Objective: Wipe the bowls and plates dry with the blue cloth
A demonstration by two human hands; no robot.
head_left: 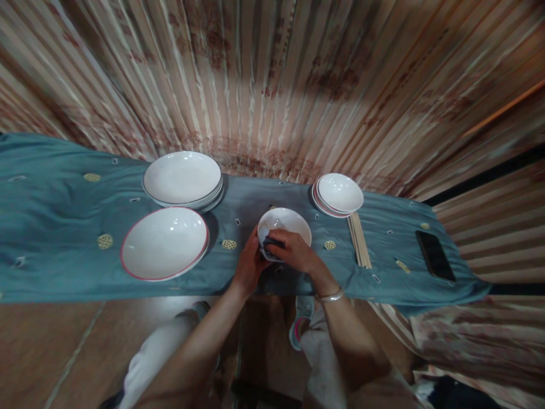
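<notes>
A small white bowl is tilted between my hands above the front part of the cloth-covered table. My left hand grips the bowl's left side and underside, its fingers partly hidden by the bowl. Inside the near rim, my right hand presses a dark cloth against the bowl's wall. Only a bit of that bunched cloth shows beneath the fingers. A silvery bracelet circles my right wrist.
White plates are stacked at the back left, behind large red-rimmed bowls. Small bowls stand stacked at the right, beside wooden chopsticks. A black phone lies near the table's right end. A patterned curtain hangs behind.
</notes>
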